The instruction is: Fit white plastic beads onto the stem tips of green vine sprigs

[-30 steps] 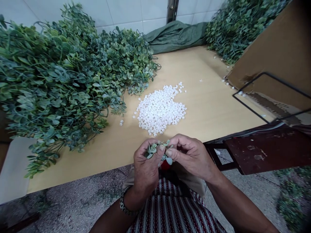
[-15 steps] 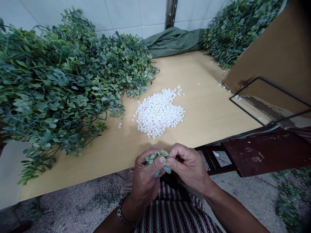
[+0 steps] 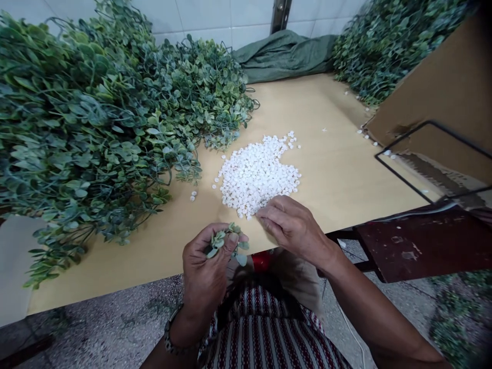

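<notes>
My left hand (image 3: 209,264) is closed around a small sprig of artificial leaves (image 3: 220,241), held just over the table's front edge. Its thumb presses on the sprig, and leaves stick out on both sides. My right hand (image 3: 294,225) reaches to the near edge of a pile of small white plastic pieces (image 3: 257,177). Its fingers are pinched together at the pile; whether a piece is between the fingertips is hidden. The white pieces are small and round, heaped on the tan tabletop (image 3: 326,169).
A big heap of artificial greenery (image 3: 96,128) covers the table's left side. More greenery (image 3: 384,51) stands at the back right, beside a cardboard flap (image 3: 442,87) and a black wire frame (image 3: 403,179). A green cloth (image 3: 284,56) lies along the wall. A dark red bench (image 3: 418,246) stands below right.
My right hand has left the sprig and moved forward to the pile of white pieces. My left hand, still holding the sprig, has shifted left. The view has shifted slightly.
</notes>
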Tool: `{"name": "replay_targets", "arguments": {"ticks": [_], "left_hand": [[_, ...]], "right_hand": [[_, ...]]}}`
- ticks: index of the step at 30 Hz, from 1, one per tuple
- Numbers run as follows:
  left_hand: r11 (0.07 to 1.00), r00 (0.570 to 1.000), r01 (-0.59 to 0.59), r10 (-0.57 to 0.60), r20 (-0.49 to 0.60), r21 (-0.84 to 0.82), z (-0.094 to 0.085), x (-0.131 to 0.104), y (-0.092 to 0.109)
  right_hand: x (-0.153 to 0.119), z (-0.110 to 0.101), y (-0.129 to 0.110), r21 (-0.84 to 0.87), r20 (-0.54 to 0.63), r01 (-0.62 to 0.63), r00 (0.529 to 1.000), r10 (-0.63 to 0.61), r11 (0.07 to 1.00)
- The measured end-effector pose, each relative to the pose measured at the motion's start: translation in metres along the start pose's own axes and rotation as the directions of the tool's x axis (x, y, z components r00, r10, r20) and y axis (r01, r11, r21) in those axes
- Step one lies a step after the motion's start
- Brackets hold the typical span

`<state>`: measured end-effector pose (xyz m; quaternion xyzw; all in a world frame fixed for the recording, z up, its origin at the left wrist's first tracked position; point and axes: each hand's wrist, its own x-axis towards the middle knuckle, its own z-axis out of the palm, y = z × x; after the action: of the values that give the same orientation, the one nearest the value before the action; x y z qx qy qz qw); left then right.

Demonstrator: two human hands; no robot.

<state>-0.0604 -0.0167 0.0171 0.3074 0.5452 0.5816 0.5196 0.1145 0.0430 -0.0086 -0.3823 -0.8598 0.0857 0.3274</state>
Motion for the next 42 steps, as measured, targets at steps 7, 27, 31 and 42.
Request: {"name": "replay_targets", "arguments": {"ticks": [7, 27, 31, 42], "left_hand": [[1.000, 0.993, -0.016, 0.016, 0.118, 0.000, -0.002, 0.008, -0.009], [0.988, 0.934, 0.133, -0.098, 0.342, -0.081, 0.015, 0.002, -0.019], [0.984, 0.932, 0.151, -0.110, 0.346, -0.094, 0.020, 0.002, -0.017], [0.966, 0.900, 0.256, -0.219, 0.377, -0.049, 0.025, 0.003, -0.006]], "right_hand": [[0.004, 0.006, -0.001, -0.164, 0.021, 0.066, 0.998, -0.064, 0.984], [-0.020, 0.002, -0.035, 0.893, 0.117, -0.344, 0.799, 0.590, 0.289], [-0.024, 0.001, -0.037, 0.907, 0.150, -0.350, 0.788, 0.597, 0.235], [-0.029, -0.002, -0.040, 0.867, 0.056, -0.339, 0.795, 0.604, 0.365]]}}
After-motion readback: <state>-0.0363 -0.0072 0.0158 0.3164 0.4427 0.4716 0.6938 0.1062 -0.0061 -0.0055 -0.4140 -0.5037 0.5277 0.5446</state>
